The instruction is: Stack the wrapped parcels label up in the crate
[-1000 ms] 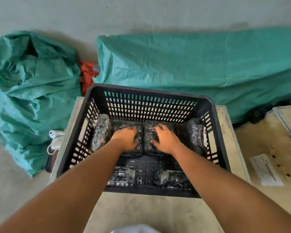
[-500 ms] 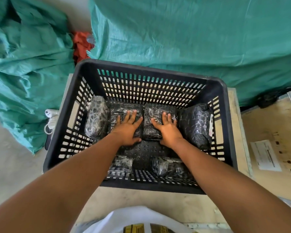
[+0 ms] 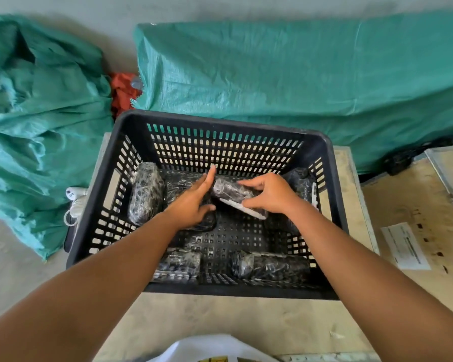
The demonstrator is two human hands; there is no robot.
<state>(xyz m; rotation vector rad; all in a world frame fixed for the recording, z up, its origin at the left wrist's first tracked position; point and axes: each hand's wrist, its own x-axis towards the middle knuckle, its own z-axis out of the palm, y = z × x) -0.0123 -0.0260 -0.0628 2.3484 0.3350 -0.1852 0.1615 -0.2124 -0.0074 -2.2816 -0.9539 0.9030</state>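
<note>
A green tarp (image 3: pixel 298 82) lay behind the tabletop (image 3: pixel 220 320), with a crumpled green sheet (image 3: pixel 37 126) to the left. On the tabletop stood a black slotted crate (image 3: pixel 220 121). Inside it, wrapped parcels lay along the far wall: one at the left end (image 3: pixel 145 195), one under the left hand (image 3: pixel 187 207), and one at the right end (image 3: pixel 300 182), while two more parcels (image 3: pixel 179 263) lay near the front wall. The left hand rested open, fingers spread, pressing down on its parcel. The right hand (image 3: pixel 268 195) was closed around a tilted parcel (image 3: pixel 230 190), lifted off the crate floor, a white label (image 3: pixel 242 209) showing along its lower edge. A paper sheet (image 3: pixel 404 246) lay on a board at right
</note>
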